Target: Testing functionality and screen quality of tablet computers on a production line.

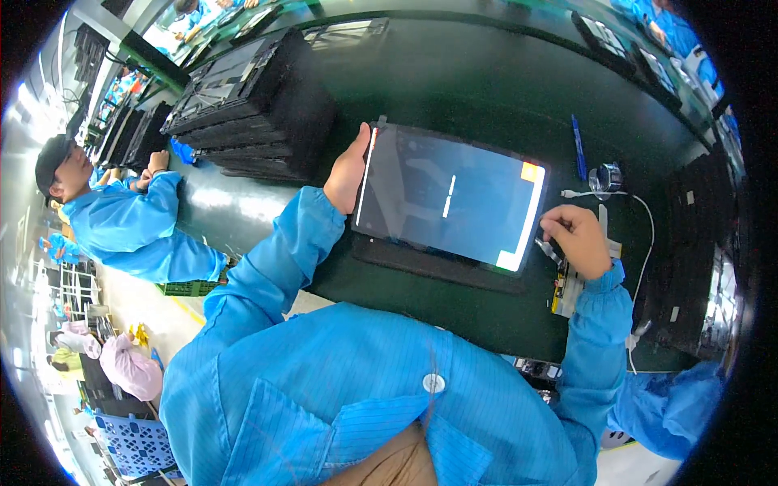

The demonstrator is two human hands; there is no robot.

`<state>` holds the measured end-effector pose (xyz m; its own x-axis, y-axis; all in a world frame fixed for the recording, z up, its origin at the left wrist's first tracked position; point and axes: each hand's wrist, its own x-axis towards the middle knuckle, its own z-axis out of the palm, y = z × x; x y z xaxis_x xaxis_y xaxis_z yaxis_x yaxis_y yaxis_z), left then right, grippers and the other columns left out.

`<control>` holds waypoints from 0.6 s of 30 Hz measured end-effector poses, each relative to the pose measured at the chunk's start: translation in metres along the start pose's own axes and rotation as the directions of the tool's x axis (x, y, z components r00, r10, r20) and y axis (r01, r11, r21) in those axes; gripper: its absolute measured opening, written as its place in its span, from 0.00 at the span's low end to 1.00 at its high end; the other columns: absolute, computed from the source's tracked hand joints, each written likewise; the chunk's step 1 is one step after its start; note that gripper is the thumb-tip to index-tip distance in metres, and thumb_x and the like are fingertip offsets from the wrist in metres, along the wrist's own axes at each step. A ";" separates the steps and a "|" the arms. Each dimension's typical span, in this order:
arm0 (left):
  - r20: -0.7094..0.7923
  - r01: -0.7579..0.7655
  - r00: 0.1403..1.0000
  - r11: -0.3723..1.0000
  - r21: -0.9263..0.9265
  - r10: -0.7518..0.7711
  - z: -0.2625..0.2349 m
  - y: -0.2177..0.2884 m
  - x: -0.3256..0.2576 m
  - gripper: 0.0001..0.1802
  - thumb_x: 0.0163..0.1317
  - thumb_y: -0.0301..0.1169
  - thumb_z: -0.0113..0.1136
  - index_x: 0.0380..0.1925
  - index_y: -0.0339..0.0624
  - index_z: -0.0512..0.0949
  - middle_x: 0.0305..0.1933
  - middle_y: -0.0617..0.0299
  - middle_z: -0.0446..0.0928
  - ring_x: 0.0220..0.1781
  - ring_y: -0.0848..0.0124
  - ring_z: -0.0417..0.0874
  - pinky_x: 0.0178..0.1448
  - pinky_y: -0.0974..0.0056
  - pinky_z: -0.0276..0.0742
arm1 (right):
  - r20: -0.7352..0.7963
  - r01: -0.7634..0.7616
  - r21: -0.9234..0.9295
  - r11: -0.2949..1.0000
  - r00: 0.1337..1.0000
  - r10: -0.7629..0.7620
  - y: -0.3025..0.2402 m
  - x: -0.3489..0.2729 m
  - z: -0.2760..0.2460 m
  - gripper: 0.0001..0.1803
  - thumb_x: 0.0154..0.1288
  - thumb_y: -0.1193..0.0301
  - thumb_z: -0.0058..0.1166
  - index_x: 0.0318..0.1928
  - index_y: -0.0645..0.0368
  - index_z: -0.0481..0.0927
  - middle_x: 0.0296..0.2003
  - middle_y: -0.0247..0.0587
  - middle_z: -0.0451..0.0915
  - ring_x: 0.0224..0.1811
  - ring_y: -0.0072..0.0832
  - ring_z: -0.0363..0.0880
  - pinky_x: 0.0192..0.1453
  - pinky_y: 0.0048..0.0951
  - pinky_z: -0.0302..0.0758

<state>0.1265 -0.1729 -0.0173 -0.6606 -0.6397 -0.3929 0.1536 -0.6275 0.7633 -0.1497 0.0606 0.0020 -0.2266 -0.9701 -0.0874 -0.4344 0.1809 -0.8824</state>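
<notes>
A tablet screen (438,202) is lit in blue-grey, with bright white strips along its left and right edges, coloured corner blocks on the right and a short white line near the middle. My left hand (348,176) grips its left edge, thumb on the front and other fingers hidden behind. The screen is tilted above a black foam pad (454,270). My right hand (579,239) is beside the right edge, thumb and forefinger pinched; what they hold, if anything, is too small to name. Below those fingers lies a thin part with yellow and silver strips (565,293).
A tall stack of black trays (251,113) stands at the back left of the dark green bench (454,73). To the right are a blue pen (579,147), a small round object (605,178), a white cable (648,219) and more black trays (681,243). A co-worker (121,211) sits at left.
</notes>
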 end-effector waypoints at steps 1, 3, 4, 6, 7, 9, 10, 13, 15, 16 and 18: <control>-0.003 -0.007 1.000 1.000 0.014 0.007 0.000 0.001 0.000 0.30 0.63 0.56 0.33 0.42 0.41 0.73 0.38 0.58 0.77 0.37 0.67 0.77 0.44 0.63 0.73 | -0.001 -0.004 -0.001 1.000 1.000 0.004 0.000 0.000 0.000 0.09 0.56 0.72 0.53 0.32 0.66 0.77 0.21 0.36 0.76 0.24 0.18 0.72 0.29 0.20 0.67; -0.005 -0.014 1.000 1.000 0.024 0.014 0.001 0.001 -0.002 0.30 0.63 0.56 0.33 0.42 0.41 0.73 0.39 0.58 0.77 0.37 0.67 0.77 0.44 0.63 0.73 | 0.006 -0.049 0.049 0.998 0.999 0.049 0.001 0.000 0.001 0.08 0.54 0.71 0.55 0.32 0.64 0.78 0.25 0.39 0.77 0.27 0.22 0.74 0.32 0.23 0.69; 0.016 -0.003 1.000 1.000 0.002 0.003 0.001 0.001 -0.004 0.30 0.63 0.56 0.34 0.43 0.41 0.73 0.39 0.57 0.77 0.38 0.67 0.77 0.46 0.63 0.73 | 0.008 -0.050 0.046 0.998 0.999 0.050 -0.001 -0.003 0.001 0.08 0.54 0.71 0.55 0.32 0.64 0.78 0.25 0.39 0.77 0.27 0.22 0.74 0.32 0.23 0.69; 0.026 -0.001 1.000 1.000 -0.029 0.002 0.002 0.003 -0.009 0.31 0.63 0.56 0.34 0.43 0.40 0.73 0.40 0.57 0.77 0.39 0.66 0.78 0.47 0.62 0.73 | -0.132 0.102 -0.261 0.960 0.981 -0.140 -0.007 -0.014 0.000 0.09 0.53 0.70 0.56 0.34 0.62 0.78 0.33 0.41 0.78 0.36 0.30 0.75 0.40 0.27 0.70; 0.039 0.002 0.999 1.000 -0.027 -0.001 0.005 0.004 -0.013 0.31 0.63 0.56 0.34 0.44 0.40 0.72 0.40 0.56 0.77 0.40 0.66 0.77 0.48 0.61 0.73 | -0.204 0.115 -0.376 0.919 0.958 -0.203 -0.012 -0.020 -0.007 0.10 0.53 0.70 0.55 0.35 0.61 0.78 0.37 0.42 0.77 0.41 0.34 0.74 0.45 0.29 0.69; 0.020 0.049 0.999 0.999 -0.024 -0.048 -0.002 0.002 -0.011 0.30 0.63 0.55 0.33 0.47 0.40 0.71 0.43 0.54 0.76 0.43 0.64 0.77 0.51 0.59 0.72 | -0.381 0.027 -0.534 0.845 0.884 -0.269 0.001 -0.040 -0.026 0.11 0.55 0.72 0.54 0.39 0.61 0.78 0.42 0.44 0.76 0.48 0.38 0.71 0.53 0.32 0.66; -0.003 0.037 0.999 0.999 -0.040 -0.037 -0.001 0.002 -0.010 0.30 0.63 0.55 0.33 0.47 0.40 0.71 0.43 0.54 0.76 0.43 0.64 0.77 0.51 0.59 0.72 | -0.490 -0.070 -0.569 0.819 0.829 -0.269 0.017 -0.054 -0.039 0.11 0.56 0.72 0.53 0.40 0.61 0.77 0.44 0.45 0.75 0.50 0.38 0.71 0.55 0.33 0.65; 0.060 0.098 0.994 0.994 -0.046 -0.095 0.008 0.002 -0.006 0.29 0.63 0.54 0.34 0.45 0.40 0.71 0.45 0.53 0.75 0.43 0.63 0.77 0.52 0.59 0.71 | -0.528 -0.230 -0.715 0.660 0.797 -0.294 0.053 -0.116 -0.073 0.12 0.61 0.72 0.48 0.43 0.64 0.76 0.49 0.48 0.72 0.55 0.40 0.67 0.59 0.35 0.63; 0.070 0.089 0.994 0.994 -0.056 -0.085 0.000 0.000 -0.003 0.29 0.63 0.54 0.35 0.44 0.40 0.72 0.46 0.52 0.75 0.43 0.63 0.77 0.52 0.60 0.71 | -0.496 -0.250 -0.773 0.583 0.812 -0.309 0.071 -0.134 -0.079 0.13 0.63 0.71 0.45 0.45 0.65 0.74 0.52 0.49 0.70 0.57 0.41 0.65 0.61 0.37 0.61; 0.033 0.073 0.997 0.994 -0.077 -0.070 -0.001 -0.001 -0.004 0.29 0.63 0.54 0.35 0.44 0.40 0.72 0.46 0.52 0.75 0.43 0.63 0.77 0.52 0.60 0.71 | -0.498 -0.286 -0.792 0.540 0.813 -0.301 0.073 -0.138 -0.079 0.14 0.64 0.71 0.44 0.46 0.66 0.74 0.53 0.50 0.69 0.58 0.41 0.63 0.62 0.38 0.60; 0.107 0.054 0.993 0.996 -0.067 -0.047 0.005 0.002 -0.005 0.29 0.63 0.54 0.35 0.44 0.40 0.71 0.46 0.51 0.75 0.44 0.64 0.77 0.53 0.59 0.71 | -0.500 -0.319 -0.796 0.514 0.825 -0.263 0.079 -0.146 -0.079 0.14 0.64 0.71 0.43 0.47 0.66 0.73 0.54 0.49 0.68 0.59 0.41 0.63 0.62 0.38 0.59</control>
<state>0.1263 -0.1687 -0.0111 -0.7421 -0.5584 -0.3707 0.1665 -0.6894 0.7050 -0.2204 0.2291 -0.0185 -0.5088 -0.7671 0.3908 -0.8452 0.5315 -0.0571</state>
